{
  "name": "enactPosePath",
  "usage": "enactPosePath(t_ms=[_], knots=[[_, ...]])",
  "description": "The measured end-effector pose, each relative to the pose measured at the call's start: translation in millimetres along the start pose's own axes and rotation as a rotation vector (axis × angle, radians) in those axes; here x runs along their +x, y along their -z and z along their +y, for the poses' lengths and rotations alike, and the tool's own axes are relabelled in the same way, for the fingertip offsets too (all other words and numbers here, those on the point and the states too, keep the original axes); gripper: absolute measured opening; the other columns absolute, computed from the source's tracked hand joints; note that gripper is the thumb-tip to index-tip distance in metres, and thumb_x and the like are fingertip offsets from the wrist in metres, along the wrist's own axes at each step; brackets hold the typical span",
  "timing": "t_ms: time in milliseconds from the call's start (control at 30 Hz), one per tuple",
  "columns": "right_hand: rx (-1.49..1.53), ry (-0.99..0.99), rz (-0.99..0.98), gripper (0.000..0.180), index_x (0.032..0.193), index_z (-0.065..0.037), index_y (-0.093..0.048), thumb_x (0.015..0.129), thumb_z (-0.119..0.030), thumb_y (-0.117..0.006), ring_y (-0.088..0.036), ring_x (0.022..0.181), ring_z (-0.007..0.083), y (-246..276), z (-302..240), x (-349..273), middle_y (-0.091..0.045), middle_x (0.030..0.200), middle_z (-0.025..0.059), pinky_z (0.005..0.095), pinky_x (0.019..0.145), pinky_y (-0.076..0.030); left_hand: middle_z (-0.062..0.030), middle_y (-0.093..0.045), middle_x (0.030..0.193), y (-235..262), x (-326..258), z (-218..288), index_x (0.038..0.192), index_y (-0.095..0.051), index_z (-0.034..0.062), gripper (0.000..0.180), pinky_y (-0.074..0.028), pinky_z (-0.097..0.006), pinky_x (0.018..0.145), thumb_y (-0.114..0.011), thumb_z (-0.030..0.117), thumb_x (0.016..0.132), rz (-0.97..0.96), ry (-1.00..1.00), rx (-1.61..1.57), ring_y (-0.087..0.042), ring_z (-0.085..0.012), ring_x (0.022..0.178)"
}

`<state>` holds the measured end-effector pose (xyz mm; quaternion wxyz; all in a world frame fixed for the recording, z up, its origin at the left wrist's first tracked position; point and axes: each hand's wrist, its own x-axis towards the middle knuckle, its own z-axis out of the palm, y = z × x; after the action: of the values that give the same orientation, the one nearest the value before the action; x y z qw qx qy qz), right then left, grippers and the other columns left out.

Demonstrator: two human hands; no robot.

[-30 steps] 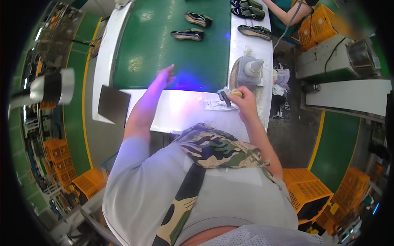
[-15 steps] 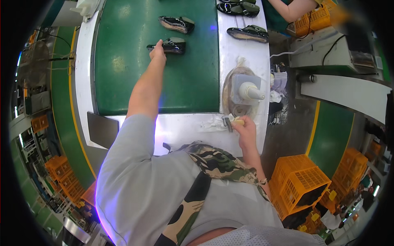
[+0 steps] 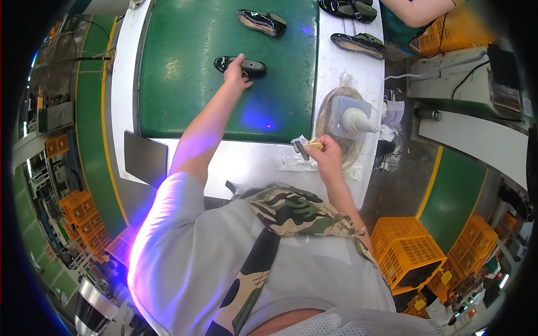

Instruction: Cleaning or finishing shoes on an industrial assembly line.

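My left hand (image 3: 236,73) reaches forward over the green belt (image 3: 179,101). Its fingers close across the middle of a glossy black shoe (image 3: 255,68), whose opening faces up. Beyond it and to the right lies another black shoe (image 3: 261,22), tilted so that its tan sole edge shows. At the table's near edge, my right hand (image 3: 329,157) pinches a small tool (image 3: 303,150) with a dark grey strip and a yellowish part; its exact kind is unclear. A whitish scrap shows beside the tool's tip.
More black shoes (image 3: 358,45) stand on the white right ledge. Nearer, a white squeeze bottle (image 3: 357,120) lies over a round dish (image 3: 324,115). A dark flat panel (image 3: 145,158) is at left. Orange crates (image 3: 406,252) stack at lower right. Another person's arm (image 3: 414,11) shows at upper right.
The held shoe has turned from its side toward sole-down, and my left fingers have spread further around it. My right hand with the small tool has moved up and left. The whole view has shifted slightly.
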<state>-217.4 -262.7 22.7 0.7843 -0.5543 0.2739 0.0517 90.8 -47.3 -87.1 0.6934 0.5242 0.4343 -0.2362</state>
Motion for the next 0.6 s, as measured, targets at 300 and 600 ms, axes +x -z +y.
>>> enactPosePath(t_ms=[300, 600], knots=[[-0.149, 0.123, 0.02, 0.021, 0.078, -0.005, -0.056, 0.075, -0.007, -0.077, -0.048, 0.062, 0.0039, 11.7, 1.3, -33.5, -0.056, 0.071, -0.0029, 0.0215, 0.055, -0.039, -0.0202, -0.058, 0.121, 57.0, 30.5, -8.2, 0.123, -0.048, -0.0015, 0.052, -0.046, -0.062, 0.094, -0.067, 0.001, 0.075, -0.113, -0.029, 0.029, -0.06, -0.0406, 0.109], [-0.219, 0.203, -0.028, 0.019, 0.078, -0.003, -0.058, 0.075, -0.007, -0.077, -0.05, 0.063, 0.0059, 9.0, -12.8, -43.7, -0.057, 0.071, -0.0018, 0.0232, 0.056, -0.041, -0.0236, -0.059, 0.123, 134.7, -98.7, -47.7, 0.13, -0.045, -0.0062, 0.048, -0.048, -0.05, 0.1, -0.06, -0.001, 0.084, -0.833, -0.129, -0.225, -0.06, -0.0367, 0.113]])
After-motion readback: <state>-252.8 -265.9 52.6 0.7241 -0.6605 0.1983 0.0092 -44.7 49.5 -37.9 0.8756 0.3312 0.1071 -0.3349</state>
